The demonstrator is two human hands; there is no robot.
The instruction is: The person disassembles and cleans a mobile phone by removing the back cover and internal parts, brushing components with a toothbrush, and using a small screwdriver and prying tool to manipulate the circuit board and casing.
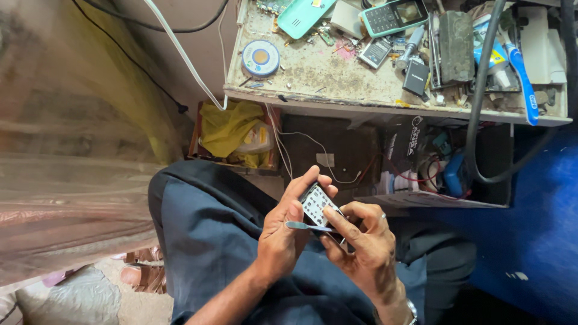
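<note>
Head view: my left hand [289, 232] grips the keypad phone [318, 203] over my lap, below the workbench [385, 107]. My right hand [361, 244] pinches a thin metal pry tool [307, 226], its tip at the phone's lower edge. The casing looks closed (seam probably unopened; view is small). Below the workbench edge, open room surrounds both hands.

Soft daylight, sharp centre, blurred left edge, wide-angle bending, shadow under the workbench [385, 108].
</note>
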